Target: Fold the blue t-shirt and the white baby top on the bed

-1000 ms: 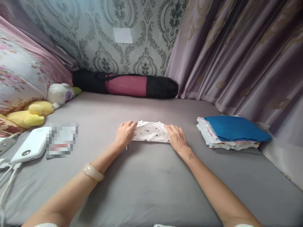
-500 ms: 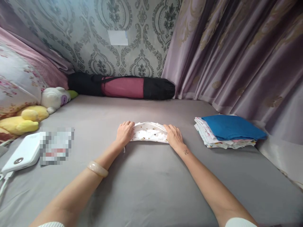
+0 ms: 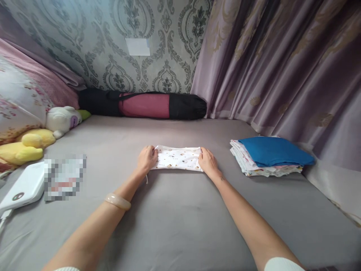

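A white cloth (image 3: 178, 159) with a small brown print lies folded into a flat strip on the grey bed sheet (image 3: 180, 214). My left hand (image 3: 147, 158) grips its left end, fingers curled in at the upper corner. At the opposite end, my right hand (image 3: 208, 161) pinches the cloth's right edge. Between the two hands the cloth is stretched fairly flat. A thin white string hangs from it below my left hand. What garment or piece of cloth it is, I cannot tell.
Folded cloths with a blue one (image 3: 276, 150) on top are stacked at right. A power bank (image 3: 25, 184) and a blurred packet (image 3: 65, 178) lie left, near plush toys (image 3: 62, 119). Along the wall rests a long black and red bag (image 3: 143, 105); curtains (image 3: 254, 67) hang at right.
The cloth's bowed, puckered upper edge has been pulled straighter and flatter. Both hands have curled their fingers around its ends. The view has shifted slightly.
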`<state>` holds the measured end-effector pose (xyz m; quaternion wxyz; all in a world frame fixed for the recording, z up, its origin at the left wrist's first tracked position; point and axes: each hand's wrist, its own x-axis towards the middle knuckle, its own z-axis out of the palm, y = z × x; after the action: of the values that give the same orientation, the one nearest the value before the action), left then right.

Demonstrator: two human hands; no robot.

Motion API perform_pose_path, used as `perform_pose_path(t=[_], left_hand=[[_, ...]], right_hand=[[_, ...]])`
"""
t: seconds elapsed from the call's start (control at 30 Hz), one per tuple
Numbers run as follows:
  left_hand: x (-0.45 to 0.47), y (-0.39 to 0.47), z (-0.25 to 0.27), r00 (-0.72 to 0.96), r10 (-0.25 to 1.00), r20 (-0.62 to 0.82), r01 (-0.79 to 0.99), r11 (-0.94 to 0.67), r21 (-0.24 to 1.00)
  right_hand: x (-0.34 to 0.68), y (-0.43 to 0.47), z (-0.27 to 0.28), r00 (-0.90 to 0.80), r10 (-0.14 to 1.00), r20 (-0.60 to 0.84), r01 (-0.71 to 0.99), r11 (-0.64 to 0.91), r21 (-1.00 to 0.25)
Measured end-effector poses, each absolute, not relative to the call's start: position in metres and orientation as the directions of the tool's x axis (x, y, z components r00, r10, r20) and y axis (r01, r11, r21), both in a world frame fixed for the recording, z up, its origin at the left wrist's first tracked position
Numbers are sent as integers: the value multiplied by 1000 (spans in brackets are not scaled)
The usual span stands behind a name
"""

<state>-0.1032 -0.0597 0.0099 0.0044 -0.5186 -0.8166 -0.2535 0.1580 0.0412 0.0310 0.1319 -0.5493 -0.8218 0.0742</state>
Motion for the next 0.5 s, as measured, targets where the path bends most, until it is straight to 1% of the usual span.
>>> perform_pose_path(t=[0.13,0.23,0.33,0.5], left_hand=[[-107,-57,4,-524,818,238,792,365,490],[-107,-56,3,-579,790,203,733,395,554],[-106,-57,6,-594,785,174,698,396,596],[-105,-59,12,-632,765,125,644,427,635]], right_hand=[[158,44,27,-302,940,161,875,340,-344],[158,44,26,-304,934,191,863,354,-361],[159,42,26,-323,928,187,865,369,-338],[158,40,27,-344,928,141,888,370,-271]])
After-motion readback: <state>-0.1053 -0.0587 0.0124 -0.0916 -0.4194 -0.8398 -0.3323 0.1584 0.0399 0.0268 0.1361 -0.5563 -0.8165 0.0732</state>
